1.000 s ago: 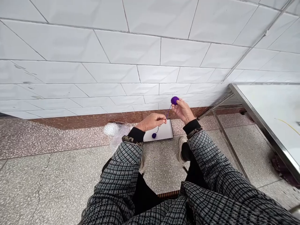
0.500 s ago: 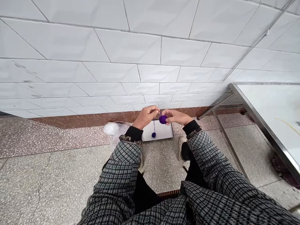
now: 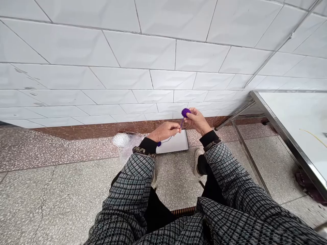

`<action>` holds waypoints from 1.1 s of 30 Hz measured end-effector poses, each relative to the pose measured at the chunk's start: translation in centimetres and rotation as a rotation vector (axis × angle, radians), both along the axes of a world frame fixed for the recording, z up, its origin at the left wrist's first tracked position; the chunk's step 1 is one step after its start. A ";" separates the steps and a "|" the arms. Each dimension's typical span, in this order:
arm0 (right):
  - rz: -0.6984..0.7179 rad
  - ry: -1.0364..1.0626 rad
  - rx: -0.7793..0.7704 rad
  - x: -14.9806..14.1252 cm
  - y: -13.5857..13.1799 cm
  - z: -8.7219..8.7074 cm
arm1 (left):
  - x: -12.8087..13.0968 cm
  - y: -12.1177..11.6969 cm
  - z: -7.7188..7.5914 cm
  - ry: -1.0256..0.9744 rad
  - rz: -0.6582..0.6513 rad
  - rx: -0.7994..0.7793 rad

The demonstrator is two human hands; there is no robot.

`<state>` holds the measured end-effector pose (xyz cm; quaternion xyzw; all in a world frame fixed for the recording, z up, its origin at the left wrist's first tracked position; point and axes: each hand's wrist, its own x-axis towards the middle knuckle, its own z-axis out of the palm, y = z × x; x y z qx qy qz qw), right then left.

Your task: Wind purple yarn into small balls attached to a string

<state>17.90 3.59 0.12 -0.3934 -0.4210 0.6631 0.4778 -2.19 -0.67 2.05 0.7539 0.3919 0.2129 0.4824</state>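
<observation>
My right hand [image 3: 198, 120] grips a purple ball of yarn [image 3: 185, 112] between thumb and fingers. A purple strand [image 3: 182, 123] runs from it down to my left hand [image 3: 166, 131], whose fingers are pinched on the yarn. From there the strand trails on to a smaller purple yarn ball [image 3: 158, 144], partly hidden by my left wrist. Below both hands a shallow white box lid or tray [image 3: 176, 143] with dark edges lies on the floor.
White yarn [image 3: 121, 140] in a clear plastic bag [image 3: 130, 149] lies on the floor left of the tray. A metal-edged table [image 3: 288, 146] stands at the right, with a yellow strand [image 3: 314, 136] on top. The tiled wall [image 3: 163, 80] rises ahead. My shoe [image 3: 198, 162] is beside the tray.
My right hand brought the yarn ball down to my left hand, then lifted it up and right again. The smaller ball has shifted left in the tray area, toward my left wrist.
</observation>
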 end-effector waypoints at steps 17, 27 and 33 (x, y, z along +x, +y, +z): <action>0.601 -0.283 -0.003 0.2 -1.3 0.7 | -0.7 0.5 -0.3 -0.044 0.314 0.128; 0.079 0.145 -0.028 0.2 -0.5 1.0 | 0.3 0.4 -1.0 0.047 0.129 0.040; -0.023 -0.270 -0.006 -0.2 -0.2 -0.5 | 0.1 0.1 -0.4 0.024 0.053 0.064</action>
